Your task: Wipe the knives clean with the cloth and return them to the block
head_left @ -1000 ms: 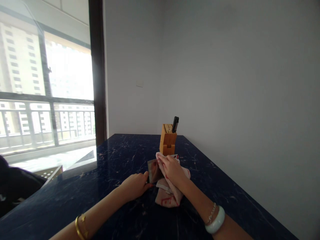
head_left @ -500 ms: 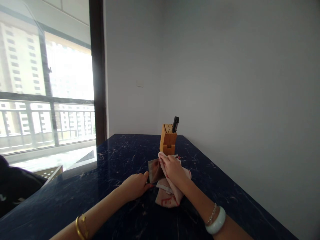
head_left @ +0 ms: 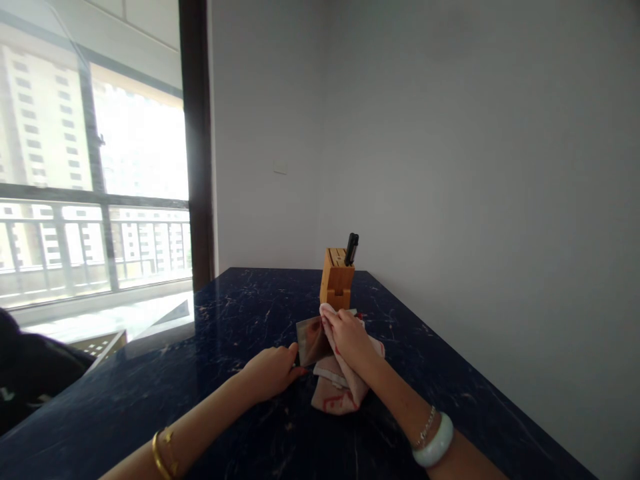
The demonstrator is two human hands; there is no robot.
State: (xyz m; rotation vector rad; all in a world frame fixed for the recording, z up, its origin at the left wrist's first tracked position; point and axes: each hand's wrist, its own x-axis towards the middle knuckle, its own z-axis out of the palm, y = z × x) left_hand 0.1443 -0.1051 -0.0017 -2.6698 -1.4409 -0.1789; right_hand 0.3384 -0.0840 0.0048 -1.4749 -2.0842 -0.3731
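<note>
A broad shiny cleaver blade [head_left: 311,339] stands on edge on the dark marble counter [head_left: 240,313], mirroring my fingers. My left hand [head_left: 273,371] is closed at its near end, where the handle is hidden under my fingers. My right hand [head_left: 347,335] presses a pale cloth with red print [head_left: 336,392] against the blade's far side, fingers closed on the cloth. Part of the cloth hangs down onto the counter.
A wooden knife block [head_left: 336,284] with a black handle [head_left: 351,249] in it stands just behind the blade. A grey wall runs along the counter's right edge. A large window [head_left: 95,173] is at left, and a dark shape [head_left: 30,380] sits at the lower left.
My right hand with the cloth has slid slightly right and away along the blade. My left hand has stayed put.
</note>
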